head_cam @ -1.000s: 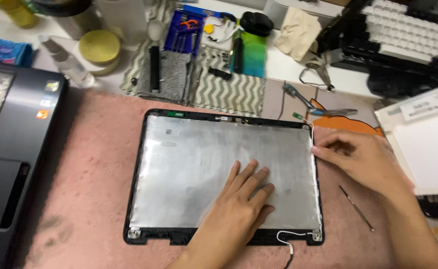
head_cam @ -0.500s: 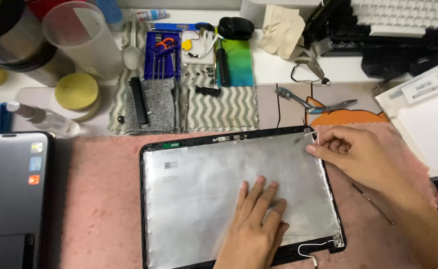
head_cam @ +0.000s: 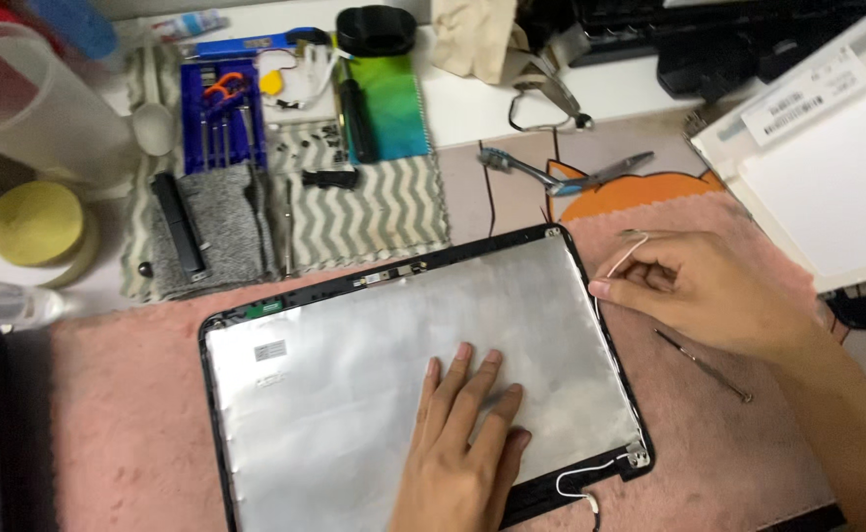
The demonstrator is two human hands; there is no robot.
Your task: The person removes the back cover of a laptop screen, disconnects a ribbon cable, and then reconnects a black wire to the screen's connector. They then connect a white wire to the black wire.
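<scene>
The laptop lid shell (head_cam: pixel 374 365), a black-framed back cover lined with silver foil, lay inside-up on the pink mat (head_cam: pixel 108 414) at the centre of the view, its long edge tilted so the right corner pointed toward 1 o'clock. The left hand (head_cam: pixel 462 443) rested flat on the foil at about 6 o'clock, fingers stretched out and together, palm down, gripping nothing. The right hand (head_cam: pixel 708 291) sat at 3 o'clock, just beside the shell's right edge, with thumb and forefinger pinched on a thin white wire (head_cam: pixel 622 258); the wire looped up from the fingers and ran down along the shell's right rim. A second bit of white wire (head_cam: pixel 580 483) curled out of the shell's lower right corner at 5 o'clock.

A thin metal rod (head_cam: pixel 704 366) lay on the mat below the right wrist. At 1 o'clock a pair of pliers (head_cam: pixel 571 175) rested on the tabletop (head_cam: pixel 492 103) near an orange patch of the mat. At 11 o'clock a zigzag-patterned cloth (head_cam: pixel 374 207) carried small screws, a black-handled screwdriver (head_cam: pixel 354 118) and a blue tool case (head_cam: pixel 221 113). A yellow lid (head_cam: pixel 37 222) sat at 9 o'clock, and a white flat panel (head_cam: pixel 827 187) lay at 2 o'clock.
</scene>
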